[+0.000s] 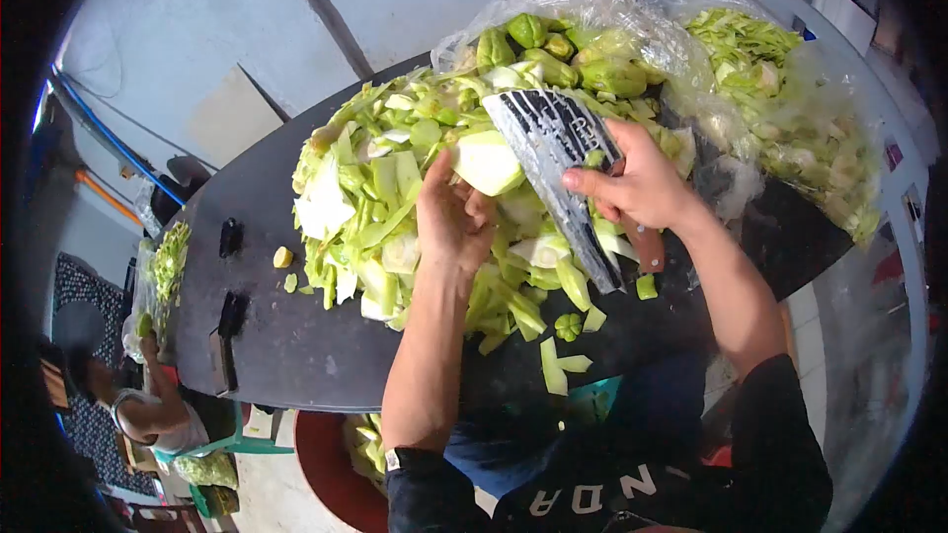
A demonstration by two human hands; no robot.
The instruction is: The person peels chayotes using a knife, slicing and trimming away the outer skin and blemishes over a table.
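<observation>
My left hand (456,212) is closed around the lower left side of a pale green peeled chayote piece (489,164). My right hand (637,177) grips a broad cleaver (548,158), its dark blade streaked with whitish residue and a brown wooden handle (647,246) showing below the fingers. The blade's upper end lies close to the chayote piece; whether they touch I cannot tell. Beneath both hands spreads a large heap of cut chayote (380,182) in slices and chunks. Small offcuts (555,365) lie near the table's front edge.
Whole green chayotes (607,74) sit in clear plastic at the back. A plastic bag of cut pieces (790,128) stands on the right of the dark table (286,335). Below is a red tub (331,474) holding pieces. Another person (148,405) sits at far left.
</observation>
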